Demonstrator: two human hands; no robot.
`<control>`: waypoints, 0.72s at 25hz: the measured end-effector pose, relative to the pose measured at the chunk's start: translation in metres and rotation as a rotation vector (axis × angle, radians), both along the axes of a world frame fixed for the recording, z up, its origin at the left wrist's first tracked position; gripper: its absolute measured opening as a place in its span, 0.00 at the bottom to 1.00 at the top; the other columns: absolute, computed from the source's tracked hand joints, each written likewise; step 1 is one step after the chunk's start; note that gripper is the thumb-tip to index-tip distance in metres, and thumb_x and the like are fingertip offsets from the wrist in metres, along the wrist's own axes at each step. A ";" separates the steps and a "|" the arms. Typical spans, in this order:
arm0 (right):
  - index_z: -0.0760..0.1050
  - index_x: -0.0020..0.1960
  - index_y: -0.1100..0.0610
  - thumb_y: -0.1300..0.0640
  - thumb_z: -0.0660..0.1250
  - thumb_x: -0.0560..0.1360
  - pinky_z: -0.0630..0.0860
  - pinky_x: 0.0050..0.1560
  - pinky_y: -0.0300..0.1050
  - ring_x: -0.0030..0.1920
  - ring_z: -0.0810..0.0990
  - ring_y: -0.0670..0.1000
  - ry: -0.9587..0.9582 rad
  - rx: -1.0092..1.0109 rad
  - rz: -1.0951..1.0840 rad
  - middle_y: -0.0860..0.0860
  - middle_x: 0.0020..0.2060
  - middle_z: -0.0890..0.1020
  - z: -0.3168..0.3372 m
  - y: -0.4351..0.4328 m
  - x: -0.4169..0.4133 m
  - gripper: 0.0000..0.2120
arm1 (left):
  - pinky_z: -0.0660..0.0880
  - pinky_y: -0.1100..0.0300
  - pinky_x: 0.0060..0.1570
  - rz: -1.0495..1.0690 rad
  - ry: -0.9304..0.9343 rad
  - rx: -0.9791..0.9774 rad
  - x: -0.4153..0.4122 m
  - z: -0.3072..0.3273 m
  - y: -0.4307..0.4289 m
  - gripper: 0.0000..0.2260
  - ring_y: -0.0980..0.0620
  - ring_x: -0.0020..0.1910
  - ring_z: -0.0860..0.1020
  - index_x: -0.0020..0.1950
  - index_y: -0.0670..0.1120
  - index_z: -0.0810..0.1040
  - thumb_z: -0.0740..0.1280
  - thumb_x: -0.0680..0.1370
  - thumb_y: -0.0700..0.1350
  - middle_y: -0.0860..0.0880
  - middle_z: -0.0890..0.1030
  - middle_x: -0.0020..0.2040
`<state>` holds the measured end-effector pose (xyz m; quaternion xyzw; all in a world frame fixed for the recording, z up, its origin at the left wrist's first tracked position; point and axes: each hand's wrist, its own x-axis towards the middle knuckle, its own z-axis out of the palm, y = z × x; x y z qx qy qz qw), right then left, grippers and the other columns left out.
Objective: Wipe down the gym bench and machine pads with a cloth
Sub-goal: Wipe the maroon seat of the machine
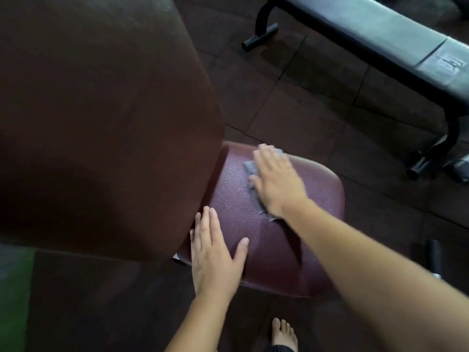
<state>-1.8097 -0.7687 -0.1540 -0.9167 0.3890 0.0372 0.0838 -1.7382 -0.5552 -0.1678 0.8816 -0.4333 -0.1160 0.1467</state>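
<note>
Cloth [250,169] under flat right hand [278,185] | maroon seat pad [253,232] | dark tiled floor [299,102]

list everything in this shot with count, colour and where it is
seat pad: 1, maroon, centre
back pad: 1, dark maroon, upper left, above the seat pad
cloth: 1, grey, on the far part of the seat pad
bench: 1, grey-black top on a black frame, top right
floor: dark tiles, all round
mat: 1, green, lower left edge
left hand: 1, flat on the near left of the seat pad
right hand: 1, flat on the cloth
foot: 1, bare, bottom edge
</note>
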 end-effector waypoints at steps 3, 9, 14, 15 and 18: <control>0.52 0.83 0.63 0.45 0.47 0.86 0.46 0.82 0.56 0.83 0.48 0.59 0.037 -0.029 -0.206 0.61 0.83 0.53 -0.005 -0.012 0.003 0.32 | 0.46 0.55 0.81 0.006 0.025 -0.018 0.002 -0.002 0.005 0.44 0.50 0.84 0.48 0.85 0.44 0.47 0.59 0.77 0.66 0.47 0.52 0.85; 0.52 0.84 0.59 0.43 0.44 0.85 0.46 0.83 0.55 0.83 0.44 0.54 -0.009 0.022 0.123 0.55 0.84 0.50 -0.005 0.056 0.002 0.32 | 0.44 0.57 0.81 0.000 0.074 -0.031 0.005 0.002 0.006 0.48 0.50 0.83 0.50 0.85 0.44 0.48 0.70 0.76 0.62 0.46 0.53 0.85; 0.59 0.81 0.64 0.43 0.45 0.83 0.51 0.82 0.58 0.83 0.51 0.59 -0.027 0.017 -0.300 0.61 0.82 0.56 -0.002 0.071 -0.081 0.35 | 0.43 0.55 0.81 -0.047 0.065 0.015 0.007 0.008 0.005 0.44 0.49 0.84 0.46 0.85 0.43 0.50 0.66 0.78 0.64 0.46 0.50 0.85; 0.58 0.81 0.65 0.43 0.44 0.82 0.52 0.82 0.59 0.83 0.50 0.60 -0.014 0.051 -0.356 0.62 0.82 0.55 -0.001 0.085 -0.067 0.36 | 0.44 0.54 0.81 -0.045 0.067 0.020 0.005 0.010 0.004 0.43 0.48 0.84 0.47 0.84 0.43 0.52 0.67 0.78 0.63 0.46 0.51 0.85; 0.52 0.83 0.62 0.40 0.40 0.81 0.49 0.82 0.58 0.83 0.45 0.60 -0.062 0.155 -0.391 0.61 0.83 0.50 0.009 0.114 -0.030 0.38 | 0.52 0.50 0.81 -0.047 0.052 -0.005 -0.001 0.016 0.001 0.41 0.45 0.83 0.54 0.83 0.41 0.57 0.70 0.78 0.59 0.44 0.58 0.83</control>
